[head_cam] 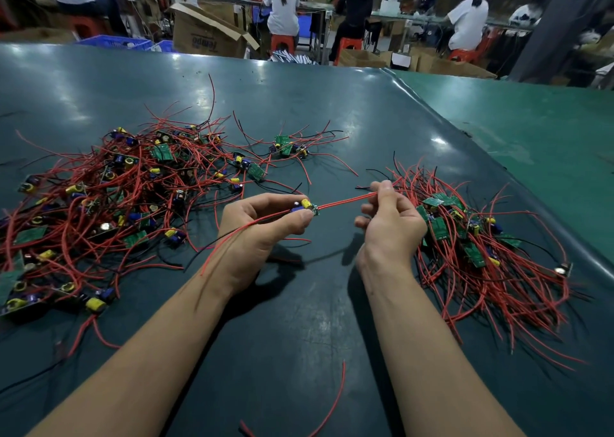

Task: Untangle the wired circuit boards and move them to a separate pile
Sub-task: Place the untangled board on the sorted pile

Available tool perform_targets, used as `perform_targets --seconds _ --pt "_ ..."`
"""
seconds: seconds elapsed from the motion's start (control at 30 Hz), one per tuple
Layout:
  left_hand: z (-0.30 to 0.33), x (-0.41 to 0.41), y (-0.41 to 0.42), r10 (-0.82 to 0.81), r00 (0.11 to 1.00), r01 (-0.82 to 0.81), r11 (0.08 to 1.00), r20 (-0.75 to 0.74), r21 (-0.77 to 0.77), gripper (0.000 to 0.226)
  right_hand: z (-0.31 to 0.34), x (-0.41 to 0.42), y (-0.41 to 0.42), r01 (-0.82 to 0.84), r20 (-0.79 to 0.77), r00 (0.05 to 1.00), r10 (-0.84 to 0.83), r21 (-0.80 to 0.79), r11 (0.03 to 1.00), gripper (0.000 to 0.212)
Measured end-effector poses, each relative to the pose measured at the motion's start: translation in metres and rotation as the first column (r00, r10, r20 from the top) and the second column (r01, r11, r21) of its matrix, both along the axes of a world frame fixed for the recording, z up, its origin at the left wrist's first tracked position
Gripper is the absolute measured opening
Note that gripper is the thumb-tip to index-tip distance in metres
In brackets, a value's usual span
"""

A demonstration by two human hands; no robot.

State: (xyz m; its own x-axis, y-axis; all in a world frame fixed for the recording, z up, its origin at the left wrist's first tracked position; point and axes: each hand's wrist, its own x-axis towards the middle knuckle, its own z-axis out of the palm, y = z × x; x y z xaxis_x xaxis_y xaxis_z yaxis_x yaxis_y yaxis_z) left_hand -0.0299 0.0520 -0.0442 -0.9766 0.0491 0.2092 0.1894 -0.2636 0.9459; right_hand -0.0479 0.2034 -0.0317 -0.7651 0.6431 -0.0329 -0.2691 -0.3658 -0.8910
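Note:
A big tangled heap of small green circuit boards with red and black wires (99, 200) covers the left of the dark green table (299, 111). A smaller pile of boards and wires (465, 234) lies on the right. Between them, my left hand (262, 227) pinches one small circuit board (307, 205) with a yellow capacitor, above the table. Its red wires (345, 200) stretch rightward to my right hand (388, 217), which pinches them between thumb and fingers. More of that board's wires trail back over my left wrist.
A few separate boards (285, 146) lie at the back centre. A loose red wire (335, 400) lies near the front edge. The table's right edge meets a lighter green surface (531, 131). Cardboard boxes, stools and seated people are beyond the far edge.

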Motion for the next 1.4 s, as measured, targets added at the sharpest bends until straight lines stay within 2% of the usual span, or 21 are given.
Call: perform_targets --seconds 0.1,0.23,0.3,0.4,0.47,0.57,0.7,0.77,0.8,0.87,0.93,1.0,1.03,1.07,1.1,1.17,1.2,1.23,1.3,1.37,1.4 --pt "0.000 -0.001 -0.003 0.012 1.000 -0.012 1.000 0.002 0.029 0.025 0.002 -0.001 0.002 -0.011 -0.023 1.000 0.010 -0.066 0.998 0.028" --pt "0.000 -0.003 -0.007 0.073 0.997 -0.071 0.989 -0.008 0.133 0.025 0.006 0.004 0.000 -0.166 -0.022 0.986 0.165 -0.179 0.970 0.023" --pt "0.000 -0.003 -0.008 0.082 0.997 -0.080 0.986 -0.003 0.144 0.026 0.007 0.006 -0.002 -0.151 -0.013 0.988 0.151 -0.192 0.970 0.021" --pt "-0.002 -0.002 -0.004 0.068 0.998 -0.068 0.996 -0.006 0.060 0.031 0.007 0.005 0.000 -0.091 -0.036 0.996 0.085 -0.230 0.969 0.023" --pt "-0.003 -0.002 -0.003 0.051 0.999 -0.051 0.998 0.004 0.042 0.033 0.006 0.005 0.001 -0.111 -0.066 0.993 0.096 -0.284 0.952 0.020" --pt "-0.003 -0.005 -0.005 0.057 0.998 -0.059 0.997 0.036 0.055 0.036 0.004 0.007 0.003 -0.151 -0.103 0.987 0.121 -0.378 0.914 0.012" --pt "-0.003 -0.004 -0.005 0.088 0.995 -0.093 0.989 0.054 0.115 0.035 0.004 0.010 0.009 -0.174 -0.132 0.982 0.132 -0.397 0.901 0.011" --pt "-0.001 -0.004 -0.005 0.102 0.993 -0.110 0.983 0.060 0.148 0.031 0.003 0.011 0.009 -0.202 -0.134 0.977 0.166 -0.335 0.920 0.010" --pt "0.000 -0.004 -0.005 0.108 0.992 -0.116 0.981 0.063 0.156 0.027 0.003 0.011 0.008 -0.190 -0.117 0.979 0.165 -0.244 0.951 0.010" --pt "0.002 -0.003 -0.007 0.118 0.991 -0.129 0.976 0.070 0.176 0.025 -0.001 0.011 0.007 -0.120 -0.067 0.990 0.123 0.046 0.992 0.014" --pt "0.003 -0.004 -0.009 0.124 0.989 -0.138 0.967 0.081 0.215 0.022 -0.007 0.011 0.004 -0.067 -0.011 0.997 0.074 0.302 0.951 0.018" --pt "0.004 -0.004 -0.011 0.122 0.989 -0.138 0.963 0.083 0.233 0.021 -0.008 0.010 0.002 -0.071 0.046 0.997 0.059 0.345 0.936 0.021" --pt "0.004 -0.004 -0.011 0.120 0.990 -0.135 0.965 0.080 0.226 0.022 -0.007 0.009 0.002 -0.092 0.054 0.995 0.081 0.262 0.961 0.022" --pt "0.003 -0.005 -0.012 0.122 0.989 -0.136 0.969 0.078 0.207 0.024 -0.004 0.008 0.004 -0.133 0.041 0.991 0.130 0.095 0.987 0.021" --pt "0.002 -0.005 -0.011 0.120 0.990 -0.133 0.974 0.079 0.181 0.027 -0.002 0.008 0.006 -0.195 -0.002 0.981 0.196 -0.126 0.973 0.020" --pt "0.001 -0.005 -0.010 0.106 0.991 -0.116 0.986 0.083 0.117 0.029 0.003 0.010 0.012 -0.333 -0.127 0.941 0.314 -0.516 0.789 0.020" --pt "0.000 -0.005 -0.010 0.095 0.992 -0.103 0.990 0.081 0.094 0.032 0.004 0.012 0.014 -0.377 -0.187 0.923 0.337 -0.619 0.689 0.021" --pt "0.000 -0.004 -0.009 0.084 0.993 -0.090 0.992 0.084 0.082 0.035 0.005 0.013 0.017 -0.407 -0.234 0.910 0.342 -0.666 0.626 0.023" --pt "0.001 -0.005 -0.008 0.072 0.994 -0.081 0.991 0.086 0.105 0.030 0.005 0.013 0.017 -0.440 -0.276 0.895 0.350 -0.680 0.587 0.023" --pt "0.004 -0.005 -0.007 0.064 0.994 -0.082 0.975 0.093 0.206 0.020 0.008 0.015 0.013 -0.502 -0.263 0.861 0.436 -0.581 0.641 0.011" --pt "0.005 -0.006 -0.007 0.063 0.993 -0.086 0.965 0.097 0.249 0.015 0.010 0.017 0.009 -0.562 -0.242 0.823 0.514 -0.480 0.674 0.009"
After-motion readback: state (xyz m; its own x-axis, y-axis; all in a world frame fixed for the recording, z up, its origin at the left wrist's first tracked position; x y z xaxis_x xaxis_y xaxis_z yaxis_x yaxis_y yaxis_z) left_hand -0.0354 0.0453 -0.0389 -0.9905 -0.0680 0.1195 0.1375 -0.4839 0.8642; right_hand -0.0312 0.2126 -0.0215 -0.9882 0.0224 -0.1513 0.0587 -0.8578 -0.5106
